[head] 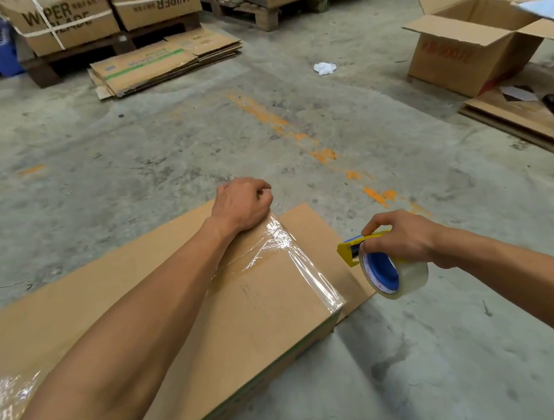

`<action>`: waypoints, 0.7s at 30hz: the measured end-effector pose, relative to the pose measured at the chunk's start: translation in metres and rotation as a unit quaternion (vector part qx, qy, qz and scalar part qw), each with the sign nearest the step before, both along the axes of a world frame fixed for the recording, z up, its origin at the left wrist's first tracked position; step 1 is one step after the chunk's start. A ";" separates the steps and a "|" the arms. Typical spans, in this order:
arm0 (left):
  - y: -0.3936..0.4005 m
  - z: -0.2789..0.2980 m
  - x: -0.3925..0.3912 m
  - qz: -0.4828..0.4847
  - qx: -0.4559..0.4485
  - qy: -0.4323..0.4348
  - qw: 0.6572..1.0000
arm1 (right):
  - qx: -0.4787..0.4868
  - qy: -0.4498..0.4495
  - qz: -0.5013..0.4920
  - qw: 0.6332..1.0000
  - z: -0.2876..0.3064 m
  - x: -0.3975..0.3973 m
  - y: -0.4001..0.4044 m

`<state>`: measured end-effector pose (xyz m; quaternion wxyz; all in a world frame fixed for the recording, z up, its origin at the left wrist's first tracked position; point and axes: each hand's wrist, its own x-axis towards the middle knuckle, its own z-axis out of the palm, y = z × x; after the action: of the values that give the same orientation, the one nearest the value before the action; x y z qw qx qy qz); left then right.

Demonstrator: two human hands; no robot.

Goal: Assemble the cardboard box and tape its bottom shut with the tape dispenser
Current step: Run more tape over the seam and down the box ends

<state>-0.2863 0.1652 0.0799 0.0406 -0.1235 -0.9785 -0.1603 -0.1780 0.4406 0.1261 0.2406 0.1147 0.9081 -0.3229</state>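
Head view looks down on a cardboard box (235, 321) lying on the concrete floor (173, 150), its taped side facing up and filling the lower left of the picture. A strip of clear tape (306, 271) runs along the box's edge toward 5 o'clock, wrinkled and shiny near its far end and folding over the corner at the near end. Another shiny patch of tape shows at the box's lower left corner.

At the far end of that strip, the left hand (242, 203) is curled into a loose fist, knuckles toward 12 o'clock, its heel pressing on the tape where it meets the box's far edge. The forearm lies across the box top.

At 3 o'clock from the box, clear of it and held above the floor, the right hand (396, 237) grasps the tape dispenser (381, 262) from above, fingers wrapped over its yellow frame. The clear roll with its blue core hangs below the hand, and the yellow cutter end points toward the box.

Far off at 1 o'clock stands an open carton (471, 55); flattened cartons (157, 63) lie at 11 o'clock.
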 end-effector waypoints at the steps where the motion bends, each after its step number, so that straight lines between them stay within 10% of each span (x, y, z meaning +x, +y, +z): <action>1: -0.006 0.000 0.005 -0.013 -0.017 -0.027 0.999 | 0.000 0.004 0.001 1.000 0.001 -0.001 -0.002; 21: -0.127 -0.006 0.173 0.137 -0.135 -0.118 0.974 | 0.019 0.295 0.073 0.952 0.049 0.001 -0.092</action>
<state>-0.1132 0.0383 0.0740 -0.0703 0.0271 -0.9966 -0.0333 -0.1771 0.3490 0.1751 -0.0178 -0.0477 0.9504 -0.3069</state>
